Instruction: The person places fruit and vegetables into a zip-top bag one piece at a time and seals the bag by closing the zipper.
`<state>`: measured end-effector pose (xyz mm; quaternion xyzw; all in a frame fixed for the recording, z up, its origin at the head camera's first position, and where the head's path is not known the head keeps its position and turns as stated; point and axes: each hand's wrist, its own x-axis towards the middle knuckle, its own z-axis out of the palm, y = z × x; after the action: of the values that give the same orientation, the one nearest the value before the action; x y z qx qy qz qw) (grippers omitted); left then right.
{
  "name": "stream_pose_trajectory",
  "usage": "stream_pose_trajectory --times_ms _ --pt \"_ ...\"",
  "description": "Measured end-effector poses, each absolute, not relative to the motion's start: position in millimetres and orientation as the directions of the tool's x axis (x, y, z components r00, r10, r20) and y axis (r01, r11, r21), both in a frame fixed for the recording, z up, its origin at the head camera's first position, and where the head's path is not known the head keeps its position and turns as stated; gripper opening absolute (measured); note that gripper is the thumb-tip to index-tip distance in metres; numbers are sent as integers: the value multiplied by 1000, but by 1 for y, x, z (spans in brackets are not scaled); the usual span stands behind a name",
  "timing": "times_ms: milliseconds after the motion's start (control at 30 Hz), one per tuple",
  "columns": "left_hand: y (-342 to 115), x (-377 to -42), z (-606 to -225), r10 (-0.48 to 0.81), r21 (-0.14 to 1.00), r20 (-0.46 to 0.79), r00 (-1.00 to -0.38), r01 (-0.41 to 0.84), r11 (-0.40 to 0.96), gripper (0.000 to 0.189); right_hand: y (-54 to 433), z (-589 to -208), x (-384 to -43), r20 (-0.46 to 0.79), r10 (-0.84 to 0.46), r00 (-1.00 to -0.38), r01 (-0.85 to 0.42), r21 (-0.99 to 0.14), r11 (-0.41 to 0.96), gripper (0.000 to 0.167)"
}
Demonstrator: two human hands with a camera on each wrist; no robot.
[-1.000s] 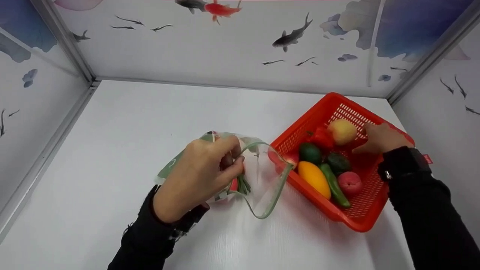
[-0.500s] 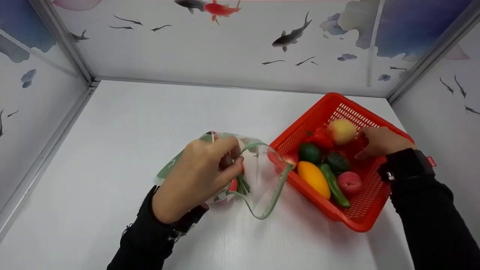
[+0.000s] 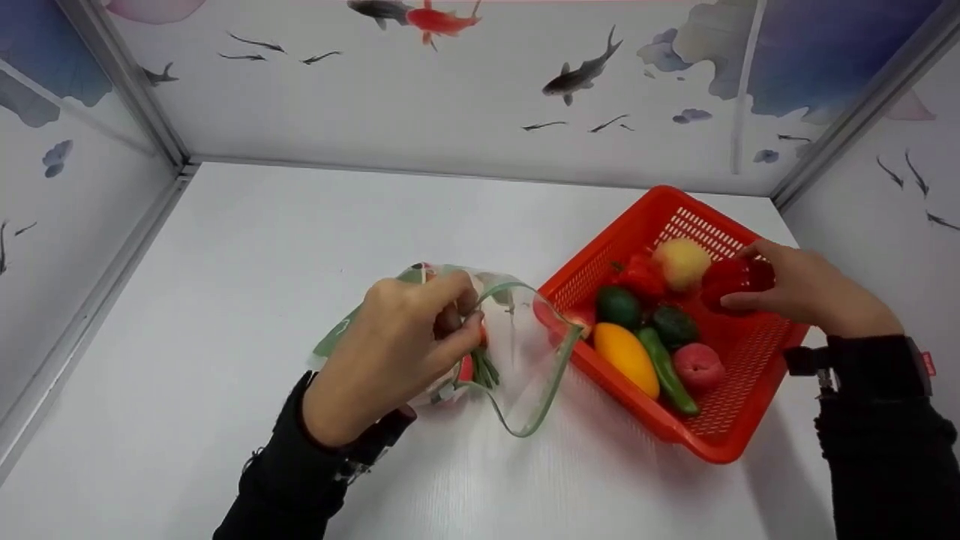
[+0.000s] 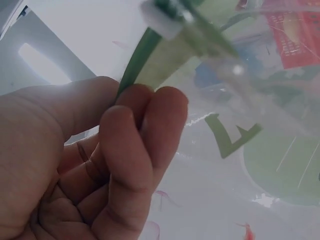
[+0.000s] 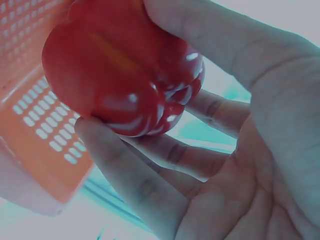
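Note:
My left hand [image 3: 394, 345] pinches the green-edged rim of a clear mesh-like bag [image 3: 553, 379], and the rim also shows between thumb and fingers in the left wrist view. Inside the bag, partly behind that hand, lie something red and a bunch of green stems [image 3: 486, 369]. My right hand [image 3: 821, 296] grips a red bell pepper [image 5: 115, 70] over the right side of a red basket [image 3: 679, 435]. In the right wrist view the thumb is on one side of the pepper and the fingers curl under the other.
The basket holds a pale yellow round fruit [image 3: 682, 264], another red pepper [image 3: 643, 277], dark green fruits [image 3: 675, 326], a mango [image 3: 628, 361], a long green chili [image 3: 669, 375] and a pink peach [image 3: 699, 366]. Fish-patterned walls [image 3: 450, 112] enclose the white table [image 3: 300, 225].
My right hand has come up from the basket's right side, moving right, with the red bell pepper now in its grip. The left hand and the bag have hardly moved.

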<state>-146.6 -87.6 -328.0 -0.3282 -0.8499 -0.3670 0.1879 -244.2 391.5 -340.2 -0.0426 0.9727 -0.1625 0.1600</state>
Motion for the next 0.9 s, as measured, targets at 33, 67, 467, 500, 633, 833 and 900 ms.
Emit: stream_pose_trajectory --times_ms 33,67,467,500,633,833,900 --pt "-87 -147 -328 418 500 563 -713 696 515 16 389 -339 -240 -285 -130 -950 -28 -335 942 76" --pt "-87 -147 -328 415 498 568 -711 698 515 17 387 -338 -236 -267 -128 -955 -31 -341 940 77" --pt "-87 -148 -328 400 496 589 -703 704 508 14 347 -332 -186 47 -142 -989 -148 -423 894 79" --pt "-87 -148 -328 399 499 586 -705 702 508 13 344 -330 -181 68 -140 -988 -155 -430 889 79" --pt "-86 -148 -328 397 499 588 -705 702 508 13 330 -323 -164 149 -145 -978 -199 -461 865 77" --pt "-86 -148 -328 388 500 600 -700 706 501 13 307 -317 -143 268 -203 -942 -314 -487 815 76" --pt "-86 -149 -329 384 501 602 -700 706 500 12 300 -314 -137 300 -233 -925 -358 -484 798 77"
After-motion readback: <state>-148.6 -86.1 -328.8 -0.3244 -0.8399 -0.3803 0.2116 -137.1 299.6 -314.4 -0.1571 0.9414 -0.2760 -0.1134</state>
